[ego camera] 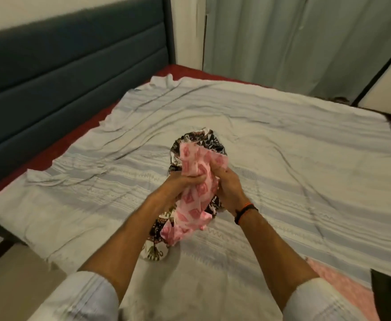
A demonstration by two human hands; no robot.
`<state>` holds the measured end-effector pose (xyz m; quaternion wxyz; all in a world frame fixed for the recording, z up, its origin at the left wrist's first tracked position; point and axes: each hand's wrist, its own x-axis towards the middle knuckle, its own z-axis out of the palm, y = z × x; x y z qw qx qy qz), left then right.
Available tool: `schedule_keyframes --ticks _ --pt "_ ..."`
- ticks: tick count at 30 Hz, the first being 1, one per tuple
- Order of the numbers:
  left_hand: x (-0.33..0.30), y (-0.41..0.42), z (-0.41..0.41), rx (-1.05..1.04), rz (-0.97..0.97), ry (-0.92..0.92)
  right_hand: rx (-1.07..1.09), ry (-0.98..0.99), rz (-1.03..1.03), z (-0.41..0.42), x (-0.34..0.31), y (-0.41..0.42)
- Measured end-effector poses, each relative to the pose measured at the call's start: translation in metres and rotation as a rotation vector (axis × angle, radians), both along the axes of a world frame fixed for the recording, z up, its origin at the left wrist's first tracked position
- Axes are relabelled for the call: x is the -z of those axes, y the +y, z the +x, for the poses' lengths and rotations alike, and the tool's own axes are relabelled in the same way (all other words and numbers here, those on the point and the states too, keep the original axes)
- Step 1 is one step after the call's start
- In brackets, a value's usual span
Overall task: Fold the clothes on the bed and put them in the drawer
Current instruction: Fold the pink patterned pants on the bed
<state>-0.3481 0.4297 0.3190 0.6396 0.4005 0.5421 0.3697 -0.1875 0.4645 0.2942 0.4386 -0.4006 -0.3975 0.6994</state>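
Grey striped sheet covers the bed. Both hands, left hand and right hand, clutch the crumpled pink printed cloth above the dark patterned garment, probably separating it for folding.

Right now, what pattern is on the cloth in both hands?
Pink cloth with red square motifs, in the head view.

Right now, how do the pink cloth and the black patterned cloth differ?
The pink cloth is gripped by the left hand and right hand; the black cloth is in neither hand. The pink cloth is lifted in front, while the black cloth lies on the bed beneath it. Pink has red motifs; black has white and brown print. Both are crumpled and unfolded.
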Motion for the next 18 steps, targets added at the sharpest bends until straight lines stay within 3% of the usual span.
schedule_keyframes --ticks 3,8,13,15,18 --pt "-0.012 -0.013 -0.001 -0.048 0.089 0.068 0.041 -0.016 0.073 0.003 -0.023 -0.001" --pt "-0.039 -0.021 -0.016 -0.296 0.158 0.045 0.049 -0.124 0.182 0.001 -0.057 -0.013" --pt "-0.072 -0.026 -0.027 -0.317 0.283 0.099 0.148 -0.214 0.271 -0.007 -0.086 -0.024" --pt "-0.083 -0.029 -0.030 -0.325 0.333 0.140 0.211 -0.327 0.340 -0.011 -0.096 -0.030" --pt "-0.094 -0.028 -0.033 -0.344 0.377 0.220 0.390 -0.670 0.457 -0.018 -0.105 -0.041"
